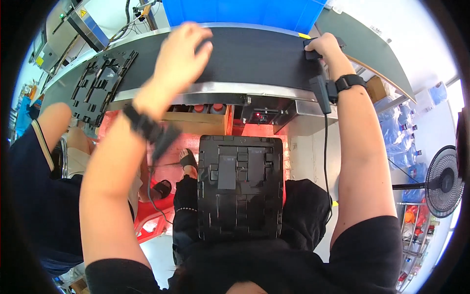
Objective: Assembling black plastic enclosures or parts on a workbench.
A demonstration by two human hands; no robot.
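My left hand [182, 55], blurred by motion, is raised over the left part of a black conveyor belt [254, 61]. Its thumb and fingers are spread apart, and I see no held thing between them. At the belt's right end my right hand [325, 45] is closed on a small black rectangular piece [311, 50]. A black plastic tray [240, 215] rests on my lap. Two dark rectangular pieces lie in its slots, a left one [226, 172] and a right one [255, 164]. Both wrists wear black straps with cabled modules.
Another black tray [90, 109] with pieces lies at the belt's left end. A blue bin [240, 12] stands behind the belt. A seated person's arm [55, 120] is at left. Under the belt is a cardboard box [196, 127] with bottles. A fan [444, 181] stands right.
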